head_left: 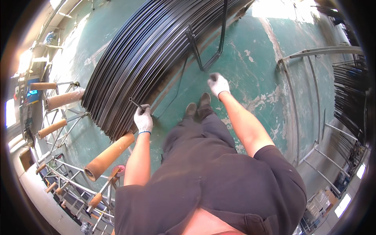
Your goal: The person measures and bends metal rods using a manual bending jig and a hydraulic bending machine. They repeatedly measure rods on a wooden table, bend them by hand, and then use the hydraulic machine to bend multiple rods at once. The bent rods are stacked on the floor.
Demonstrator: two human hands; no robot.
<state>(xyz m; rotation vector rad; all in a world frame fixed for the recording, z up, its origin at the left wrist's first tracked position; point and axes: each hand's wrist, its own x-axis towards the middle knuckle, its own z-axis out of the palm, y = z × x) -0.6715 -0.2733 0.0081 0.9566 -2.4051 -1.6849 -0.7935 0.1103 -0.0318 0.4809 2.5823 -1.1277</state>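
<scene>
My left hand [143, 118], in a pale knit glove, is closed around a dark metal tube [136, 103] whose hollow end points up and to the left. It is held beside the near end of a big stack of long black tubes [156, 51]. Farther forward and to the right, my gloved right hand [218, 85] is over the floor, just short of a bent black metal frame [211, 62]. Its fingers look curled but are smeared by motion, and I cannot make out anything in them.
Cardboard-covered rollers [109, 156] jut from metal racks on the left, one by the stack's near end. A curved metal rack [291, 78] stands on the right, with more dark rods [350, 94] beyond. The green floor [250, 94] is scuffed around my shoes [197, 105].
</scene>
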